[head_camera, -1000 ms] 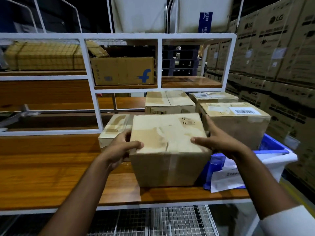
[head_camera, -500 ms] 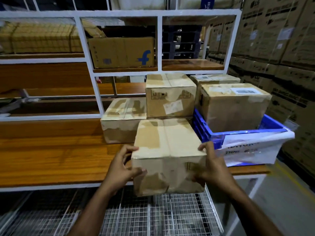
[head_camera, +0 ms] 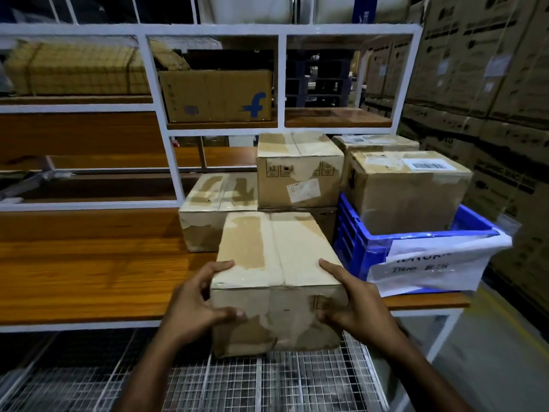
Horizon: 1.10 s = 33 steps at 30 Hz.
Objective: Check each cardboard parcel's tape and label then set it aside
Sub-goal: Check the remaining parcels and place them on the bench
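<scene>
Warehouse bay. Stacked printed cartons [head_camera: 481,69] fill the wall at 2 o'clock. White metal rack [head_camera: 280,81] at 12 o'clock holds a carton with a blue "f" logo [head_camera: 218,96]. Wood-grain bench [head_camera: 89,269], glossy, spans 9 o'clock; wire mesh shelf [head_camera: 237,382] below at 6. Blue plastic crate [head_camera: 365,248] at 3 o'clock carries a barcoded box [head_camera: 407,191].

Held parcel [head_camera: 276,281], centre frame, juts past the bench edge. Left hand [head_camera: 193,304] and right hand [head_camera: 356,304] grasp its near corners, thumbs on top.

Parcel cardboard scuffed; brown tape over top seam.
</scene>
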Tool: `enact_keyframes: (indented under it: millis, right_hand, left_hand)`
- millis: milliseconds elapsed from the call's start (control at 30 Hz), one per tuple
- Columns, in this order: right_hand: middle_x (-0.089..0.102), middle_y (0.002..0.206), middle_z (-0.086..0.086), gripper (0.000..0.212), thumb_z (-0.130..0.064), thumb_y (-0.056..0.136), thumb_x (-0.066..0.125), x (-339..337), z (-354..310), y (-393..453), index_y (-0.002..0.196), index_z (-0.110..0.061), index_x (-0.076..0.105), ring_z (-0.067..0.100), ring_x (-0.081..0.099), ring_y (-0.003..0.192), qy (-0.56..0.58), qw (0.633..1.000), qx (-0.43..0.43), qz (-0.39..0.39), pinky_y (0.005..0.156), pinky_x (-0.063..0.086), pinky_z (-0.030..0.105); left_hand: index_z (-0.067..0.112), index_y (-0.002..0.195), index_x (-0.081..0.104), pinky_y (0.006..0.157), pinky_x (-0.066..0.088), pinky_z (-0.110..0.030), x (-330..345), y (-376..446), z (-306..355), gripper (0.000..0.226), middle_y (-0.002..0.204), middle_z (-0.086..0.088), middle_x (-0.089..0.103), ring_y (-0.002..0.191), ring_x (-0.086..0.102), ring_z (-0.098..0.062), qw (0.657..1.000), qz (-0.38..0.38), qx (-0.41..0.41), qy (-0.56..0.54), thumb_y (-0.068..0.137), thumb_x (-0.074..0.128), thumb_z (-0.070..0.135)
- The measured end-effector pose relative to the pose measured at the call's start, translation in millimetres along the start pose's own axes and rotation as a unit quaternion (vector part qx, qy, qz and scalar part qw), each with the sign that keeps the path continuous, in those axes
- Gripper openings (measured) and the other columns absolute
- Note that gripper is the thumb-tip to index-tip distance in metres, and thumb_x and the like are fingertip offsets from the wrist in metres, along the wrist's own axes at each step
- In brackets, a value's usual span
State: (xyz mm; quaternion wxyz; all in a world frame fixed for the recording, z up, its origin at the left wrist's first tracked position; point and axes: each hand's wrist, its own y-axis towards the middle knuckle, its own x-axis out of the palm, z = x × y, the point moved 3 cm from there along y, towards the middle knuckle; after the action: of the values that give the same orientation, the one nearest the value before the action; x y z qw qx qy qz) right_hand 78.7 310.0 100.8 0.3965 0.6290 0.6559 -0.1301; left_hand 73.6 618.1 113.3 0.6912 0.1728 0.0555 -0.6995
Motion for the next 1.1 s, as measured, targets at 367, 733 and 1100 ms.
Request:
enact_keyframes:
  millis: [367, 733, 1100]
  right_hand:
    - [0.054, 0.139, -0.012, 0.097, -0.024, 0.063, 0.093, 11.3, -104.8, 70.7, 0.146, -0.036, 0.044, 0.001, 0.05, 0.123, 0.021, 0.99, -0.137, -0.003, 0.1, 0.044, 0.015]
    - [0.047, 0.146, 0.003, 0.096, -0.03, 0.07, 0.087, 23.2, -113.6, 163.9, 0.15, -0.035, 0.033, 0.022, 0.048, 0.128, -0.105, 0.991, -0.087, -0.003, 0.103, 0.049, 0.046]
    - [0.047, 0.148, 0.009, 0.082, -0.046, 0.076, 0.078, 64.3, -127.0, 276.2, 0.142, -0.013, 0.042, 0.027, 0.029, 0.146, -0.419, 0.897, -0.145, 0.004, 0.12, 0.013, 0.057]
  left_hand:
    - [0.041, 0.112, 0.064, 0.063, 0.062, -0.035, -108.2, -31.6, 66.3, 0.075, 0.095, 0.018, 0.074, 0.087, 0.071, -0.006, 0.992, 0.115, 0.03, 0.041, 0.049, 0.092, 0.012]
    - [0.028, 0.121, 0.064, 0.085, 0.059, -0.037, -120.4, 71.7, 45.2, 0.064, 0.112, 0.024, 0.058, 0.101, 0.06, 0.004, 0.985, 0.15, 0.073, 0.042, 0.065, 0.086, 0.007]
    - [0.023, 0.141, 0.051, 0.116, 0.027, -0.044, -136.6, 189.9, 26.6, 0.061, 0.156, -0.004, 0.035, 0.146, 0.026, -0.022, 0.92, 0.196, 0.067, 0.332, 0.084, 0.074, 0.016]
